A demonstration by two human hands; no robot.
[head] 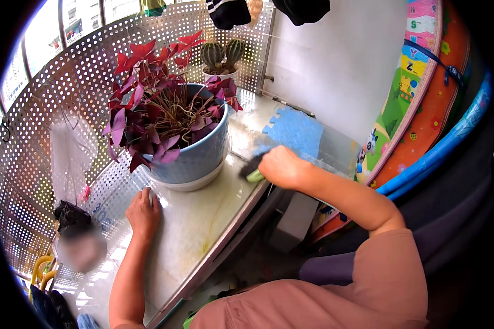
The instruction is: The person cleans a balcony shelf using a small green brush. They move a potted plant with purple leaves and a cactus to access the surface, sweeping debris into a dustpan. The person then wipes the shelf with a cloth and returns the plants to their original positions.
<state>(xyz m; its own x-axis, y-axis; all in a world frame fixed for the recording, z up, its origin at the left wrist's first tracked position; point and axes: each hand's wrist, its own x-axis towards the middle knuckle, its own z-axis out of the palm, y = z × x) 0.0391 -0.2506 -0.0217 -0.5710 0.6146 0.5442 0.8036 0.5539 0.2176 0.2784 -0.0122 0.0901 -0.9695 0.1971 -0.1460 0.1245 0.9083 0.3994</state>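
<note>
My right hand (284,166) grips a brush by its light green handle (255,176). The dark bristles (251,164) are blurred and lie low over the stone ledge (197,214), close to its front edge. My left hand (143,211) rests on the ledge with its thumb apart from the fingers, and nothing shows in its hold. Just beyond it stands a blue plant pot (185,164) on a white saucer (189,186). A purple-leaved oxalis (156,111) fills the pot and droops over the rim.
A perforated metal screen (29,164) curves along the far side. Two cacti (223,53) share a white pot in the corner. A blue foam mat piece (298,129) lies right of the pot. Rolled play mats (415,107) lean at the right; a grey box (294,222) sits below.
</note>
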